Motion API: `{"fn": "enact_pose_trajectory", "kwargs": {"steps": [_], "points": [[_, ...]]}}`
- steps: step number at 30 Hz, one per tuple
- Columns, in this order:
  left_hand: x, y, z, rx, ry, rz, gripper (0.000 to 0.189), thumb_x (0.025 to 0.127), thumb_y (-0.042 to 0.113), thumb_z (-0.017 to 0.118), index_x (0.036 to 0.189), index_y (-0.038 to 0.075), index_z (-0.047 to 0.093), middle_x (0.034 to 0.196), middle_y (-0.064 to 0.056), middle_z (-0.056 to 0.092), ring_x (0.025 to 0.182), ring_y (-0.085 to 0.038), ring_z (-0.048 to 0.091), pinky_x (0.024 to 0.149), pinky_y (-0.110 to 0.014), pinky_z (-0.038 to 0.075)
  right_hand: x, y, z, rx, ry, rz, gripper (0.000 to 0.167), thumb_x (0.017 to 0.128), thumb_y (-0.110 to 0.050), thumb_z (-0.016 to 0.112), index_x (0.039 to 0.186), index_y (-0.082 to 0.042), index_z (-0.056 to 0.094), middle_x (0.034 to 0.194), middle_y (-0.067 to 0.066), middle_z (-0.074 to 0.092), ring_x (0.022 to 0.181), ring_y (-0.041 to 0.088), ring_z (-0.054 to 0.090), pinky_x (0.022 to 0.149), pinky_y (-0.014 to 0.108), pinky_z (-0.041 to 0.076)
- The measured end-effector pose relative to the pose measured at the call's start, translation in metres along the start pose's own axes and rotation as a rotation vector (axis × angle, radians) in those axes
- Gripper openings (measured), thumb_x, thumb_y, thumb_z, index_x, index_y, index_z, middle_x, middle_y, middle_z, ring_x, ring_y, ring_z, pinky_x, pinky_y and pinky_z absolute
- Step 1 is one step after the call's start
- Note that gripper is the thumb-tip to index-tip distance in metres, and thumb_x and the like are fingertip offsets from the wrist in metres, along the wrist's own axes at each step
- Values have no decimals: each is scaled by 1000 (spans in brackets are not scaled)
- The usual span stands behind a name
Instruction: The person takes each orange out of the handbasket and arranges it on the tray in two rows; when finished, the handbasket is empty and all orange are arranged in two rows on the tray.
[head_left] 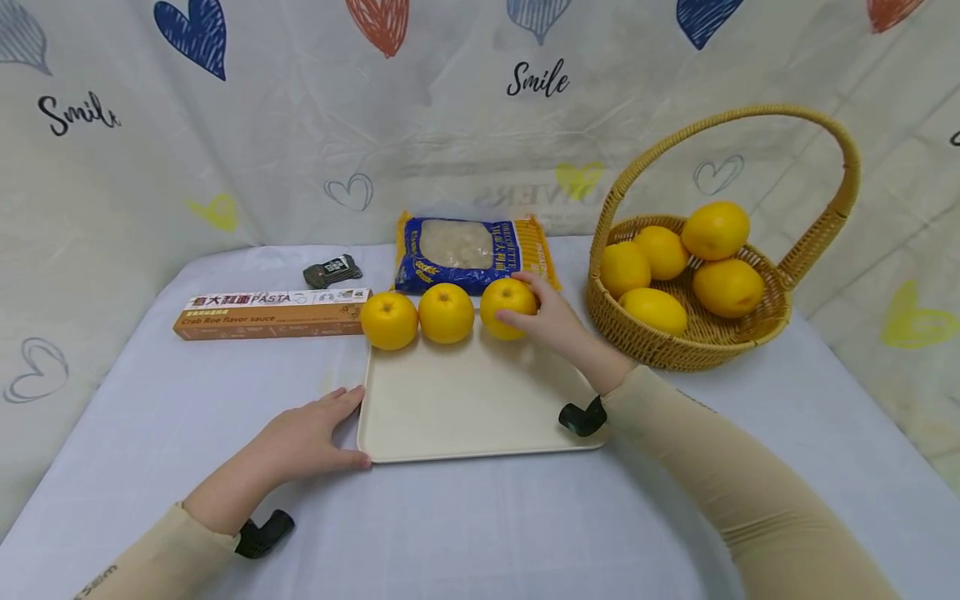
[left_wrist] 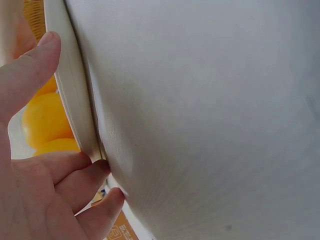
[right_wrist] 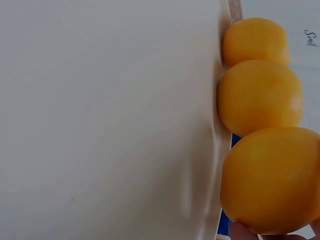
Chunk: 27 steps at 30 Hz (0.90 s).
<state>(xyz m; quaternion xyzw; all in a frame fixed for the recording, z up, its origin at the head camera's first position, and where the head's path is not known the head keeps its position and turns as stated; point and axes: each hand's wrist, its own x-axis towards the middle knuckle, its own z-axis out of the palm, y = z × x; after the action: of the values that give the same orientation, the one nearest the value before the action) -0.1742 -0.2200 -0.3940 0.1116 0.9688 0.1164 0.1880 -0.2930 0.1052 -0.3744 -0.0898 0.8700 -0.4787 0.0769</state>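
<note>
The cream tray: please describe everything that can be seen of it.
The tray is cream, rectangular and shallow, with rounded corners and a low rim; it looks like smooth plastic. It lies flat on the table. Three yellow fruits line its far edge, and the left hand touches its left edge. The right arm partly hides its right side.

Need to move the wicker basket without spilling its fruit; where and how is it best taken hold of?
Grip the top of its handle from above, probably with the right hand once that lets go of the orange. The slim arch rises clear of the yellow fruit and spans the basket, so it should lift fairly level.
</note>
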Motion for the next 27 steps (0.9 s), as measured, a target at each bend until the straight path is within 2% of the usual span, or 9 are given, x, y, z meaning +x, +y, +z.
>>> {"fn": "enact_pose_trajectory", "kwargs": {"steps": [7, 21, 27], "points": [[0, 2, -1, 1, -2, 4, 102, 64, 64, 67, 143, 12, 30, 144, -18, 34, 130, -38, 34, 96, -61, 33, 4, 2, 5, -43, 5, 23, 71, 80, -40, 66, 140, -22, 32, 141, 9, 38, 118, 29, 47, 97, 45, 40], [-2, 5, -3, 2, -8, 0, 101, 65, 63, 67, 142, 11, 30, 143, -17, 35, 130, -38, 34, 95, -63, 33, 7, 6, 12, 38, -18, 36, 72, 84, -35, 63, 143, -19, 25, 144, 11, 32, 124, 30, 41, 103, 44, 36], [-2, 3, -3, 1, -3, 5, 101, 64, 63, 67, 142, 10, 31, 144, -17, 35, 131, -37, 33, 96, -60, 33, 8, 6, 11, 55, -32, 7, 72, 86, -31, 61, 144, -15, 21, 147, 12, 27, 129, 30, 36, 107, 44, 32]]}}
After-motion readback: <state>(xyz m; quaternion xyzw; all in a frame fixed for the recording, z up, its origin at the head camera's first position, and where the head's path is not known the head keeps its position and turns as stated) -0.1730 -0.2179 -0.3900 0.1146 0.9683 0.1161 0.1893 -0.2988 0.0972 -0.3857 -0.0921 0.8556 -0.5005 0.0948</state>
